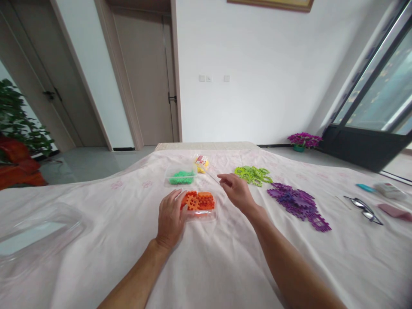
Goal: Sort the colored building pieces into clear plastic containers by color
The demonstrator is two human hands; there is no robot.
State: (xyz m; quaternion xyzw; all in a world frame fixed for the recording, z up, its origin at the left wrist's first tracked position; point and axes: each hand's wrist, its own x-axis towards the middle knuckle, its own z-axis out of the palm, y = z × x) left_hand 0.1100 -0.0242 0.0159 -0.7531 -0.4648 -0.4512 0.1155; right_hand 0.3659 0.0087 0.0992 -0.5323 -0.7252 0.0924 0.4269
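In the head view, your left hand point(170, 216) is resting at the left side of a clear tub point(203, 217) near the middle of the pale cloth point(219, 270), its fingers curving half open and its thumb lying by the orange pieces point(206, 200) inside; you are touching the tub there, though I cannot tell whether you are gripping it. Your right hand point(237, 191) is hovering farther off and to the right of that tub, its fingers bending nearly together; a thin pale edge point(212, 175) is running up to the fingertips, and I cannot tell whether you are holding it. Just beyond the orange pieces, a second clear tub point(168, 174) is holding green pieces point(182, 177), with a packet of yellow pieces point(201, 162) lying at its far right. Lime pieces point(252, 175) are lying in a heap right of your right hand, and purple pieces point(298, 204) are spreading nearer and farther right, toward a pair of glasses point(365, 210). At the near left, a large clear container point(69, 221) is sitting on the cloth.
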